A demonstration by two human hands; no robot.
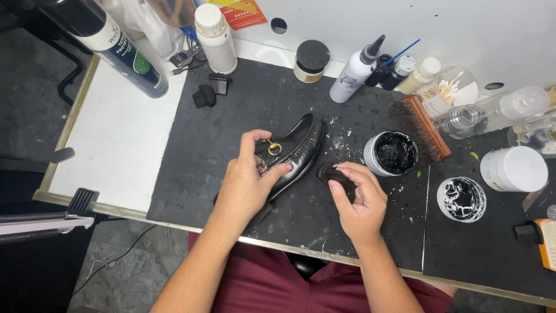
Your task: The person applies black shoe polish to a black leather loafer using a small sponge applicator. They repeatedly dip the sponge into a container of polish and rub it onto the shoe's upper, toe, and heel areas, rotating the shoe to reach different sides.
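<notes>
Head view shows the left hand [246,185] with fingers clamped on a black loafer [298,152] mid-bench, the right hand [359,200] pinching a dark applicator [333,174] beside it, seemingly mid-polishing, with careful strokes on the leather needed.

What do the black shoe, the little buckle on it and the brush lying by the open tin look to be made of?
The black shoe looks like smooth polished leather: it shines softly and creases. Its buckle seems to be gold-toned metal, bright and glinting. The brush appears to have a reddish wooden back with dense dark bristles, natural or synthetic I cannot tell. The open tin holds glossy black paste.
</notes>
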